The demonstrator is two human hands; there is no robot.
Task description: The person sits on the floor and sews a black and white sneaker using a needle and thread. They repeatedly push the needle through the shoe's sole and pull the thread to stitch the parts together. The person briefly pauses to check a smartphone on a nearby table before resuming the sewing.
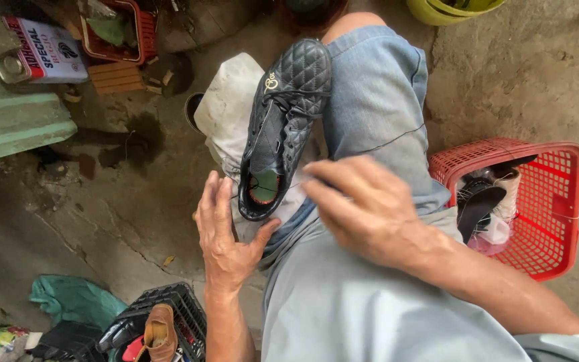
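A black quilted sports shoe (283, 121) lies on a white cloth (226, 110) across my knee, toe pointing away, its orange insole showing at the heel opening. My left hand (226, 234) rests with spread fingers against the heel end of the shoe. My right hand (363, 204) hovers just right of the heel, fingers curled, and a thin dark thread (397, 137) runs from it across my blue shorts toward the upper right. Whether the fingers pinch a needle is hidden.
A red plastic basket (557, 201) with brushes and bottles stands at the right. A black crate (182, 308) with a brown shoe (160, 332) sits at the bottom left. A tin can (41, 50), a small red basket (135, 30) and a green board (8, 124) lie at the upper left on cracked concrete.
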